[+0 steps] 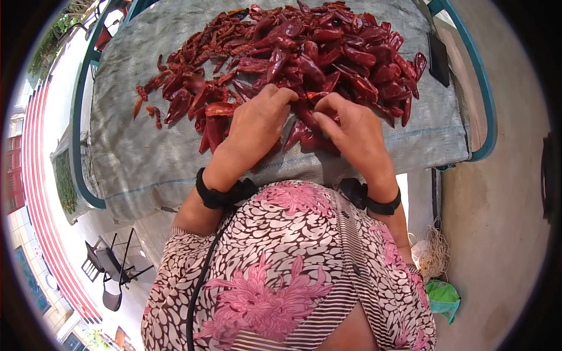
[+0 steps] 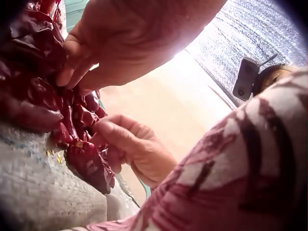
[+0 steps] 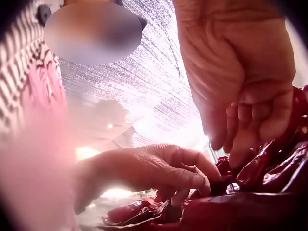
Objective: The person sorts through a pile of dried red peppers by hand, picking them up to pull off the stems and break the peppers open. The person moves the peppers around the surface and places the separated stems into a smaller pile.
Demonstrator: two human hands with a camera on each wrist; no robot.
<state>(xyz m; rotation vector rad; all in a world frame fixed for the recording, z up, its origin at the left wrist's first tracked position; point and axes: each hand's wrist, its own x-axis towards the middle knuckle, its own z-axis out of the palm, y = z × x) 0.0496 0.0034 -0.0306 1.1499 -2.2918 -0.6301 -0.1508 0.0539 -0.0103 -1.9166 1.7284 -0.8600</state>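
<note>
A large heap of glossy dried red chilies [image 1: 304, 52] covers the sheet. My left hand [image 1: 254, 128] bends over the heap's near edge, and its fingertips pinch a dark red chili [image 2: 69, 113] among the others. Facing it from the right, my right hand [image 1: 357, 131] has thumb and forefinger curled at a chili [image 1: 304, 114] between the two hands. In the right wrist view the right palm [image 3: 245, 72] hangs over the pile, its fingertips partly hidden by chilies, while the left hand [image 3: 154, 168] reaches in low. A broad chili [image 2: 89, 161] lies beneath the right fingers.
Smaller, wrinkled chilies [image 1: 202, 50] lie at the heap's left. The grey woven sheet [image 1: 146, 155] lies over a frame with blue-green rails [image 1: 486, 105]. A dark phone-like object [image 1: 438, 58] lies at the right edge. A folding chair [image 1: 111, 263] stands left; a green bag [image 1: 443, 299] sits right.
</note>
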